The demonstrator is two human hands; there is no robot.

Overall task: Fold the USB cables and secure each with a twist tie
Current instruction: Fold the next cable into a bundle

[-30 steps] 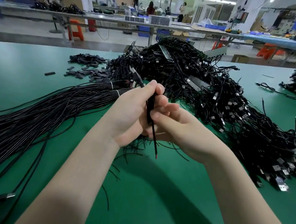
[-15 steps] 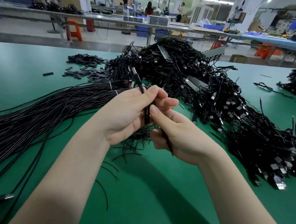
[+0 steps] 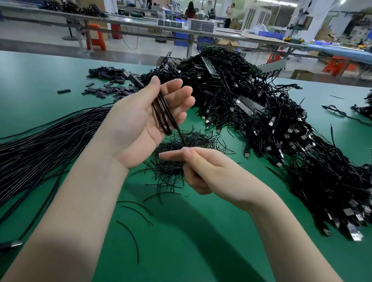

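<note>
The long bundle of unfolded thin black cables (image 3: pixel 35 152) lay on the green table mat (image 3: pixel 186 248) to the left of the folded cable, well apart from it and untouched.

The left hand (image 3: pixel 142 125) was raised above the mat, palm turned up and toward the camera, fingers nearly straight and only slightly cupped. The folded black USB cable (image 3: pixel 162 113), doubled into several parallel strands, lay across that palm and the bases of the fingers. Whether the thumb pressed on it could not be told. The folded cable's long axis ran on a diagonal, from the fingertips at upper left down toward the heel of the palm at lower right. Its plug end (image 3: pixel 133 78) stood out beyond the fingertips at the upper end.

From the lower end of the folded cable a single thin black strand (image 3: pixel 182 138) ran down and to the right, straight to the right hand (image 3: pixel 203 169). That hand sat just below and to the right of the folded cable, fingers curled, thumb and forefinger pinching the strand's end. Whether this strand was the cable's tail or a twist tie could not be told.

The loose heap of short black twist ties (image 3: pixel 180 157) lay on the mat directly beneath the folded cable, nearer the right hand. The large pile of finished black cables with metal plugs (image 3: pixel 288 146) lay to the right of the folded cable.

Judgement: securing depends on crossing the folded cable's axis; the right hand is better placed.
</note>
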